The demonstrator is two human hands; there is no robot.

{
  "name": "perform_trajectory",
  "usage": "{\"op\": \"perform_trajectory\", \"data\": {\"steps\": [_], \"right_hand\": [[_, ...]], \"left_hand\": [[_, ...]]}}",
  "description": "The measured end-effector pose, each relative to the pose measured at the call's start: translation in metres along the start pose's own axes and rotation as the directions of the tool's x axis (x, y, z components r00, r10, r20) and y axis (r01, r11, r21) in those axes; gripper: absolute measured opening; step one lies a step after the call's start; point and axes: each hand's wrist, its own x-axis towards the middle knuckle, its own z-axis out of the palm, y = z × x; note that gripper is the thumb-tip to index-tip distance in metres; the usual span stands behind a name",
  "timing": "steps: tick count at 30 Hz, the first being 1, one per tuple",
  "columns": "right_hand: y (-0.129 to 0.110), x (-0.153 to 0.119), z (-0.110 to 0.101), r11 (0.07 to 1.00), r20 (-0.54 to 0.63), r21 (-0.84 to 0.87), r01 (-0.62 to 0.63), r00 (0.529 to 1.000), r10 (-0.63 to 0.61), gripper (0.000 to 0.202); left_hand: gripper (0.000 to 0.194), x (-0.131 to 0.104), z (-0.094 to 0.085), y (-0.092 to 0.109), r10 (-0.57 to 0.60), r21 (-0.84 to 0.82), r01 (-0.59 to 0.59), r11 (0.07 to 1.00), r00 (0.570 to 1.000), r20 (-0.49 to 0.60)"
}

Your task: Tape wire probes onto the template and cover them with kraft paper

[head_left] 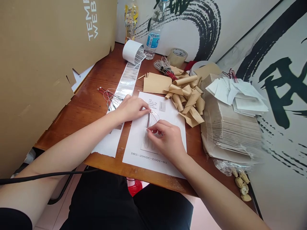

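Over a printed sheet (129, 150), both of my hands pinch a thin wire (149, 119) with a dark section. My left hand (133, 108) has thumb and forefinger closed at its upper end. The right hand (166, 137) grips its lower end between thumb and fingertips. Fine loops of lead wire curve out between the hands. Part of the sheet's line drawing lies under my right hand. Beside my left hand, a bundle of red, white and black wires (107, 95) rests on a strip of silvery labels (127, 78), whose far end curls into a roll.
Curled brown paper pieces (189, 95) and a flat brown card (157, 83) lie behind the sheet. A wire bundle (163, 67), tape roll (177, 57) and water bottle (153, 41) stand farther back. Stacked cardboard (230, 131) is right, peanut shells (242, 185) near the edge, a large carton (48, 64) left.
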Motion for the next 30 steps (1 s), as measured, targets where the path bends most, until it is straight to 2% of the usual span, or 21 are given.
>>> {"op": "perform_trajectory", "data": {"steps": [11, 23, 30], "right_hand": [[-0.001, -0.001, 0.003, 0.999, 0.012, -0.031, 0.039, 0.999, -0.039, 0.018], [-0.006, -0.006, -0.007, 0.998, 0.014, -0.056, 0.023, 1.000, -0.022, 0.015], [-0.005, -0.009, -0.007, 0.982, -0.002, -0.128, 0.139, 0.990, -0.140, 0.015]], "left_hand": [[0.037, -0.002, -0.007, 0.005, -0.034, -0.018, 0.034, 0.999, 0.999, 0.034], [0.037, -0.004, -0.007, 0.004, -0.028, -0.012, 0.029, 1.000, 0.999, 0.040], [0.035, -0.005, -0.006, 0.005, -0.027, 0.007, 0.027, 1.000, 0.999, 0.038]]}}
